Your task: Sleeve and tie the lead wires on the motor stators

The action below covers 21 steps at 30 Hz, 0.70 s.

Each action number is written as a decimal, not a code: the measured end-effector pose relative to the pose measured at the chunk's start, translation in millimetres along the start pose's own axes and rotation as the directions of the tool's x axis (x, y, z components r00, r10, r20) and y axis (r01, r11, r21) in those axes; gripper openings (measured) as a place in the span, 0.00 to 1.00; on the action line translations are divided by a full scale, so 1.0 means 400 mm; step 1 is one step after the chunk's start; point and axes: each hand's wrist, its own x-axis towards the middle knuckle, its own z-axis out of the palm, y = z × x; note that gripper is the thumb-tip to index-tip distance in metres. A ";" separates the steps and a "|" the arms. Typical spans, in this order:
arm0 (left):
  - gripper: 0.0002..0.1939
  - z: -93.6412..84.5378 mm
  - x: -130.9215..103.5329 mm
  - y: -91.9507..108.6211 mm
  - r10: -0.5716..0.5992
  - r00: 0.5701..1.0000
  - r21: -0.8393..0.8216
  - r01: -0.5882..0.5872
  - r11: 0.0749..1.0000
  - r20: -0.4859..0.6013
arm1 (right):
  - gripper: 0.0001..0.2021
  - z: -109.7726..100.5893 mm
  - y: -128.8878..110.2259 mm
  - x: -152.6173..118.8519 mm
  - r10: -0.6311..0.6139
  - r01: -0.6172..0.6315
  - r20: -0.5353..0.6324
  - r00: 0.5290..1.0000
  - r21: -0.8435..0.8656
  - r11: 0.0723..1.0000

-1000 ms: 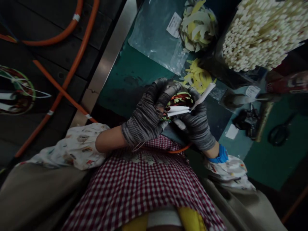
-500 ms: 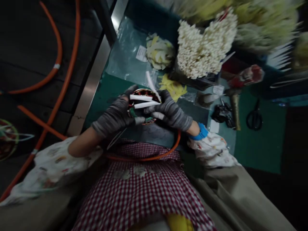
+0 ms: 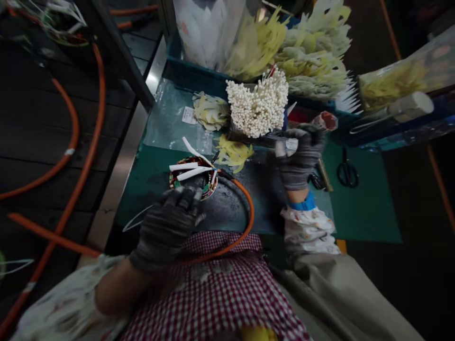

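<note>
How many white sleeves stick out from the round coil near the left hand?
3 white sleeves: two lie side by side across the coil, one curves up behind. More may be hidden under the left hand.

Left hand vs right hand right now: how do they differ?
The left hand rests on the wound coil near the body; the right hand is stretched out by the bundle of white sticks. Only the right wrist shows a blue band. Both wear dark grey knit gloves.

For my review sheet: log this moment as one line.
left hand: on wound coil | right hand: reaching by white stick bundle | scissors: on mat
</note>
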 end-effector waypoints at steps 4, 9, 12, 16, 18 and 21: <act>0.46 0.023 -0.041 0.046 -0.144 0.986 -0.101 0.135 0.986 -0.086 | 0.27 0.029 0.107 0.053 0.060 -0.053 0.026 0.998 -0.198 0.979; 0.45 0.090 -0.043 0.058 -0.249 0.945 -0.175 0.215 0.961 -0.210 | 0.21 0.051 0.115 0.066 0.079 -0.069 0.064 0.995 -0.142 0.987; 0.32 0.140 -0.029 0.040 -0.264 0.928 -0.232 0.205 0.951 -0.262 | 0.14 0.004 0.067 0.060 -0.006 0.003 0.026 1.000 0.095 0.995; 0.16 0.191 -0.013 0.001 -0.247 0.949 -0.354 0.167 0.920 -0.195 | 0.10 -0.111 -0.053 0.052 0.026 -0.002 -0.042 0.999 0.493 0.870; 0.15 0.207 -0.009 -0.011 -0.237 0.957 -0.387 0.158 0.908 -0.165 | 0.09 -0.161 -0.132 0.045 0.067 -0.070 0.026 0.997 0.583 0.809; 0.16 0.216 -0.003 -0.015 -0.193 0.941 -0.346 0.089 0.934 -0.279 | 0.10 -0.178 -0.239 0.015 0.030 -0.228 0.351 0.936 0.539 0.811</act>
